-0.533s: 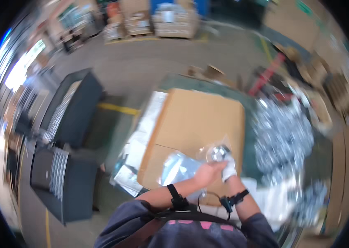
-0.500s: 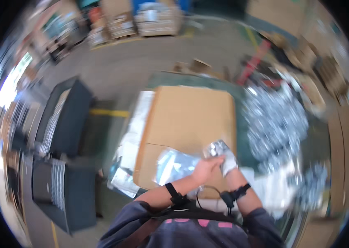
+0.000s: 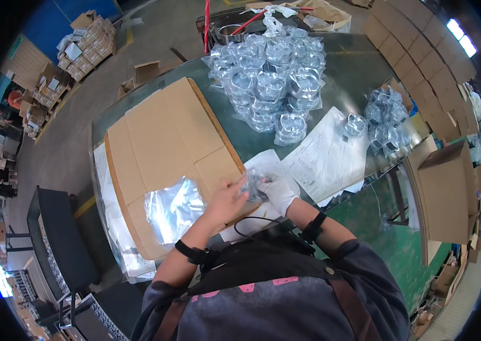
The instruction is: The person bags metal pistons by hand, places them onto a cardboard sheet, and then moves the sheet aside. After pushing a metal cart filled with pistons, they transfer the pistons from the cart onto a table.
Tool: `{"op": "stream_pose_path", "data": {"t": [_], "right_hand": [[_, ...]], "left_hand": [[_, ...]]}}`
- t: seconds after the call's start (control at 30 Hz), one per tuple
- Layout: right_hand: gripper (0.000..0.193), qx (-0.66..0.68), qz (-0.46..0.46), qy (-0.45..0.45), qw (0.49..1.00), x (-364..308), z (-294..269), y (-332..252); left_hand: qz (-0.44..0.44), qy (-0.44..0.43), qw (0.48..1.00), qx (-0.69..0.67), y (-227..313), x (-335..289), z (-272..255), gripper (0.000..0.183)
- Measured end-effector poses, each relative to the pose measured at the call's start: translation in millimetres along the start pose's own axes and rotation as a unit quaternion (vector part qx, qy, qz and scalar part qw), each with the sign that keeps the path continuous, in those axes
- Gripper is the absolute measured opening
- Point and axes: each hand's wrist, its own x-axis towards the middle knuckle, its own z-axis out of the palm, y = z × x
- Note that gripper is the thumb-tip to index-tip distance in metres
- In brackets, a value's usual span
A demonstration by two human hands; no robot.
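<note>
Over the near right corner of the flat cardboard, a shiny metal part in a clear plastic bag is between my hands. My right hand, in a white glove, grips it from the right. The bare fingers of my left hand are closed at its left side. To the left of that hand, several flat clear plastic bags lie on the cardboard. A large heap of bagged round metal parts stands on the green table beyond my hands.
Printed paper sheets lie right of my hands. A smaller group of bagged parts is further right, by an open cardboard box. Dark carts stand at left. Boxes on pallets are at the far left.
My view has turned to the right, bringing the heap and papers nearer the middle. Both hands stay close together, now around the bagged metal part.
</note>
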Motion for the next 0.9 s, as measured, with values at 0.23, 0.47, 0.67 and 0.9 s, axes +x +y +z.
{"op": "stream_pose_path", "data": {"t": [0.23, 0.47, 0.67, 0.9], "right_hand": [[0.037, -0.408, -0.351, -0.042, 0.842, -18.7, -6.8, -22.5], [0.038, -0.668, -0.453, -0.036, 0.589, 4.8, 8.8, 3.6], [0.024, -0.696, -0.267, -0.155, 0.649, 20.6, 21.4, -32.2], [0.029, -0.272, -0.199, -0.129, 0.932, 10.0, -76.0, -33.6]], "left_hand": [[-0.050, -0.032, 0.863, 0.501, -28.5, 4.7, 18.5, 0.031], [0.035, 0.268, 0.927, 0.260, -46.0, -50.1, -21.9, 0.019], [-0.287, 0.475, 0.718, 0.420, -109.5, -124.1, -154.7, 0.077], [-0.396, 0.357, 0.790, 0.302, -137.4, -98.4, -165.5, 0.103]]}}
